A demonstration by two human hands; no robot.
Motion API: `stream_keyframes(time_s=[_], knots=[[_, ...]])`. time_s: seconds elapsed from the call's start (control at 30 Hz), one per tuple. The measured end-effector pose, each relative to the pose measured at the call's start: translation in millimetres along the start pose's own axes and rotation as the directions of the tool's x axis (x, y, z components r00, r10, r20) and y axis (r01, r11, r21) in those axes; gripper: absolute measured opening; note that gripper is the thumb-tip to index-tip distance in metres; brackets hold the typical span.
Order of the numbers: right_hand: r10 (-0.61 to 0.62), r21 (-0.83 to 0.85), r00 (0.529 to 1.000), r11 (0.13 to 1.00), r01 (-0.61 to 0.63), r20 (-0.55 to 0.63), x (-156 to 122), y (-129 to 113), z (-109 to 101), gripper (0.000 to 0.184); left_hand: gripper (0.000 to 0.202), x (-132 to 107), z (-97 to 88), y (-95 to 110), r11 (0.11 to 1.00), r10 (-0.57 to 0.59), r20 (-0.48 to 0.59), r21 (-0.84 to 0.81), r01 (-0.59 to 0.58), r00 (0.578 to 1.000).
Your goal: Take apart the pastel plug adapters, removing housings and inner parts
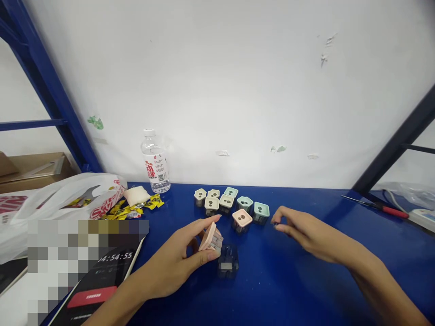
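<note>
Blue desk: at seven o'clock, left hand grips a pink sharpener top, apparently detached; at four, right hand pinches a tiny dark piece; any next move calls for precision.

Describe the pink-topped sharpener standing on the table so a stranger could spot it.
On the blue table, find the sharpener cluster beyond the left hand. At its near edge stands the pink-topped sharpener; its standing neighbours' tops are all cream or mint.
</note>
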State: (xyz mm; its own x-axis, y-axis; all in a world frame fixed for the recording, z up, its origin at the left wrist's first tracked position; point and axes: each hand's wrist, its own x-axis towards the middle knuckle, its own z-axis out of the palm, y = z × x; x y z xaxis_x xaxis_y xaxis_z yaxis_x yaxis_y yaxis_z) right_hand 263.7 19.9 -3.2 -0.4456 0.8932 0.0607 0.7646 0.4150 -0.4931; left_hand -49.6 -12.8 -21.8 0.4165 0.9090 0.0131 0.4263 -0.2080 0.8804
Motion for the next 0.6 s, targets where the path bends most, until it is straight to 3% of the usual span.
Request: stream_keyframes(time_s=[0.1,0.17,0.23,0.3,0.4,0.47,0.6], knots=[[-0.045,0.325,0.966,0.937,0.13,-0.255,-4,-14,0,0.016,0.051,-2,4.1,0,0.993,0.055,-0.064,0.111,-0.048,0.996],[-0.062,0.516,0.883,0.791,0.328,-0.466,-4,-25,8,0.019,0.047,-4,7.1,1,0.986,0.076,-0.078,0.153,-0.064,0.994],[-0.051,0.611,0.836,0.658,0.44,-0.547,-3,-36,19,0.019,0.045,-5,9.6,3,0.983,0.07,-0.068,0.176,-0.057,0.995],[-0.03,0.692,0.827,0.531,0.49,-0.562,0,-45,30,0.016,0.043,-5,11.1,5,0.981,0.061,-0.048,0.187,-0.051,0.997],[-0.025,0.797,0.857,0.354,0.489,-0.515,5,-55,44,0.016,0.044,-5,11.5,7,0.978,0.071,-0.017,0.195,-0.067,0.997],[-0.012,0.835,0.874,0.289,0.468,-0.486,7,-58,49,0.017,0.045,-5,10.8,8,0.977,0.069,0.011,0.2,-0.07,0.998],[0.017,0.854,0.877,0.238,0.463,-0.48,9,-60,54,0.018,0.048,-5,8.9,8,0.975,0.05,0.062,0.215,-0.062,0.997]])
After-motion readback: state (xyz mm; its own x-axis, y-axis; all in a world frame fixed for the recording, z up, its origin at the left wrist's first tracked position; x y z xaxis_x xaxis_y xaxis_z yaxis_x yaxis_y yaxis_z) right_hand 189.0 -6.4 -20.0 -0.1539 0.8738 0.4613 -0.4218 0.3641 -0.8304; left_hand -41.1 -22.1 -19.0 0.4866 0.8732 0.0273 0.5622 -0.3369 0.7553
